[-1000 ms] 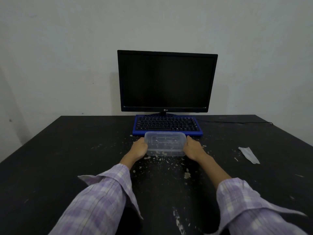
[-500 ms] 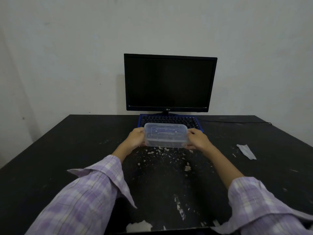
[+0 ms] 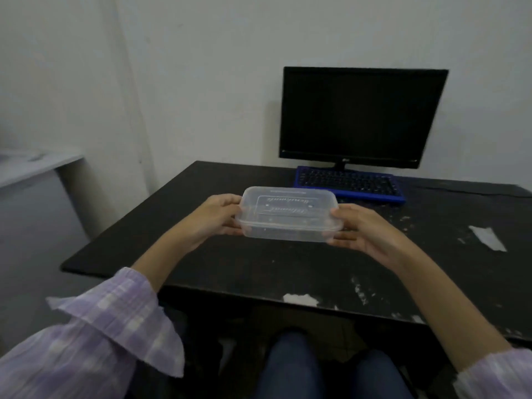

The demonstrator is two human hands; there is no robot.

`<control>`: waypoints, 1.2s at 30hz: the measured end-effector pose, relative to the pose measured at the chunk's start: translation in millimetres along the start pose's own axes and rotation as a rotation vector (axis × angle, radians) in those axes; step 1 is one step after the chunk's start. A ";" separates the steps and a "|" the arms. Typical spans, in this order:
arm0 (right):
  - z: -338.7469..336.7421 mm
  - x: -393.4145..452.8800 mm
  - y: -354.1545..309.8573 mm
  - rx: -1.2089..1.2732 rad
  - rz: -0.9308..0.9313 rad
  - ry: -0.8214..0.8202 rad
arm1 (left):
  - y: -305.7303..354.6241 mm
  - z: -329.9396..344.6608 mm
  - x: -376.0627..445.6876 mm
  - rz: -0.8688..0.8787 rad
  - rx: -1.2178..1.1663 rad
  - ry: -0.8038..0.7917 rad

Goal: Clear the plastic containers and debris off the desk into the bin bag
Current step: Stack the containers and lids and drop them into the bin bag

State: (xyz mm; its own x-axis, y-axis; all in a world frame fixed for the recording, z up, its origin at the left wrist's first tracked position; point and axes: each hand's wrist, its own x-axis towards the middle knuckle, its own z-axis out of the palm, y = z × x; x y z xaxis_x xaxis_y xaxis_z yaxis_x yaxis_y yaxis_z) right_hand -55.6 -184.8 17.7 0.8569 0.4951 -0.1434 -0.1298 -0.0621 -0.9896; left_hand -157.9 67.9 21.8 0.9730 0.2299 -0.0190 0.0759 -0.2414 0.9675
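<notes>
Clear rectangular lidded plastic container (image 3: pixel 288 215) held in the air above black desk (image 3: pixel 218 263), w/ left hand (image 3: pixel 216 216) and right hand (image 3: pixel 363 229) each gripping one short end, probably to keep it level. Bin bag not in view. White paper scraps (image 3: pixel 487 237) remain on desk.

Head-worn view, down over desk (image 3: pixel 259 263)

Dim, flat indoor light, greyish cast. Soft shadow left of monitor (image 3: pixel 363 116) on wall. Whole frame slightly soft (sleeves at lower corners blurriest). Wide-angle bowing at edges. No glare.
</notes>
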 end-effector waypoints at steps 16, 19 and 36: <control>129.8 -74.4 116.8 -0.036 0.273 -0.314 | -127.7 -81.1 -155.9 -0.350 0.162 0.203; 129.6 -68.4 138.1 -0.092 0.345 -0.273 | -158.7 -69.2 -134.1 -0.349 0.213 0.218; 130.3 4.9 184.3 -0.069 0.463 -0.008 | -203.7 -61.2 -109.1 -0.328 1.444 -0.216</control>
State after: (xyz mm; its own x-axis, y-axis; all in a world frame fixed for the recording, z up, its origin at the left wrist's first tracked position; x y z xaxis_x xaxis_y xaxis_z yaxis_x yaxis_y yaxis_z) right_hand -140.2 -80.9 -164.0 0.7128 0.4082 -0.5704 -0.4638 -0.3358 -0.8198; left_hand -292.8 149.7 -157.8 0.8732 0.3485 -0.3409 0.3108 -0.9367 -0.1614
